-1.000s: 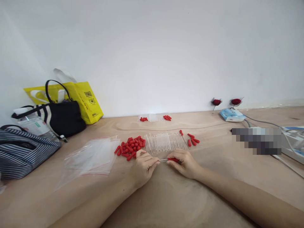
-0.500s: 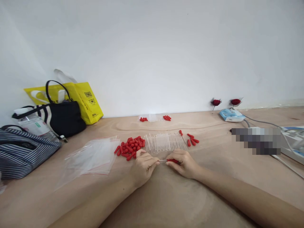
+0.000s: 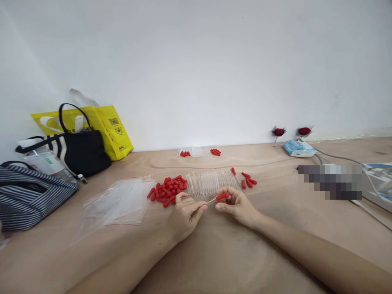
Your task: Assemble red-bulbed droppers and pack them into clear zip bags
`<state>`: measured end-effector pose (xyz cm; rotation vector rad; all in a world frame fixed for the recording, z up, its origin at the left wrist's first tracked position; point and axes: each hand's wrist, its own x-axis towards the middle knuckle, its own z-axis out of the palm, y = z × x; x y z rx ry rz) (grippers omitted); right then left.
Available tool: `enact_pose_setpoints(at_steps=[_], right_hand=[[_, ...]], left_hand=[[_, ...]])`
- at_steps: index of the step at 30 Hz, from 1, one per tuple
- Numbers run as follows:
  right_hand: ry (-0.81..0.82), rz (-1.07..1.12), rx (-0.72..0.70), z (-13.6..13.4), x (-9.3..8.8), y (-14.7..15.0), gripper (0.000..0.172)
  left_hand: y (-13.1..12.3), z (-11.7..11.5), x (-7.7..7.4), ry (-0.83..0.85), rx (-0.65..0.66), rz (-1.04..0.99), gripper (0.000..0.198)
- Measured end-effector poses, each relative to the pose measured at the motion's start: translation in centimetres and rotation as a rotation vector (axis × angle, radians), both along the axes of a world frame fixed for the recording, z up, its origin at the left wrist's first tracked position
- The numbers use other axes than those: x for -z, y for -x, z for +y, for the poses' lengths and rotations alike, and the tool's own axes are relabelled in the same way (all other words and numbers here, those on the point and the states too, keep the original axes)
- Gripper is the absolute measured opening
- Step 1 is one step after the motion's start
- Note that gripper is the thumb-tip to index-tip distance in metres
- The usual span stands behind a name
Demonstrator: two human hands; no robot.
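Pinched between the thumb and fingers of my left hand (image 3: 185, 214) is a thin glass dropper tube (image 3: 210, 201). A red rubber bulb (image 3: 222, 196) sits on the tube's right end, and the dropper tilts up to the right. My right hand (image 3: 241, 207) is open around the bulb, its thumb apart below and its index finger above; whether the other fingers touch the bulb is hidden. Just beyond the hands lies a row of glass tubes (image 3: 208, 183), with one red bulb (image 3: 233, 170) at its right end. A pile of red bulbs (image 3: 168, 190) lies left of the row.
Several loose red bulbs (image 3: 248, 180) lie right of the tubes. Clear zip bags (image 3: 122, 202) are spread at left. Farther left stand a yellow bag (image 3: 114, 134), a black bag (image 3: 85, 151) and a striped bag (image 3: 33, 200). A tissue pack (image 3: 298, 148) and cables are at right.
My right hand's fingers have loosened and spread from around the bulb, showing more of it. The dropper's bulb end has tipped upward, while my left hand keeps its pinch.
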<state>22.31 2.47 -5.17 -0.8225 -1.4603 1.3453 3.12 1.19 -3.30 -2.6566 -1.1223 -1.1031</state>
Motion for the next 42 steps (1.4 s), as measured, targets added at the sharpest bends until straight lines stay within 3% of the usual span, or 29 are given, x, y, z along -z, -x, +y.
enact_pose_setpoints(at_steps=[4, 8, 11, 14, 15, 20, 25, 30, 34, 37, 42], right_hand=[[0.023, 0.046, 0.02, -0.3, -0.3, 1.2, 0.032], [-0.034, -0.082, 0.208, 2.2, -1.4, -0.5, 0.04], [-0.088, -0.342, 0.349, 5.5, -2.9, -3.9, 0.037], [-0.11, -0.822, 0.449, 8.2, -3.9, -7.1, 0.036], [-0.109, -0.875, 0.467, 8.8, -4.0, -7.7, 0.035], [-0.097, -1.053, 0.514, 10.7, -2.8, -8.1, 0.031], [-0.09, -1.142, 0.555, 11.5, -1.5, -7.5, 0.046], [-0.083, -1.171, 0.553, 11.2, -1.3, -7.7, 0.05], [-0.077, -1.178, 0.581, 10.9, -1.9, -8.8, 0.042], [-0.04, -1.184, 0.616, 10.8, -2.3, -10.1, 0.028], [0.061, -1.155, 0.607, 10.5, -2.0, -11.5, 0.03]], left_hand=[[-0.2, -0.2, -0.3, 0.04, 0.024, -0.016, 0.02], [0.2, -0.3, -0.6, 0.114, 0.013, -0.047, 0.021], [0.4, -0.1, -0.6, 0.134, -0.038, -0.027, 0.018], [0.4, 0.1, -0.4, 0.128, -0.06, -0.011, 0.016], [0.4, 0.1, -0.4, 0.129, -0.061, -0.009, 0.015], [0.4, 0.2, -0.4, 0.151, -0.067, -0.001, 0.013], [0.3, 0.2, -0.3, 0.165, -0.065, -0.006, 0.01], [0.5, 0.6, 0.0, 0.174, -0.128, 0.013, 0.01], [1.0, 2.4, -1.4, 0.166, -0.371, 0.091, 0.011], [1.0, 5.1, -3.1, 0.268, -0.56, 0.199, 0.017], [-0.1, 10.6, -3.8, 0.387, -0.692, 0.262, 0.024]])
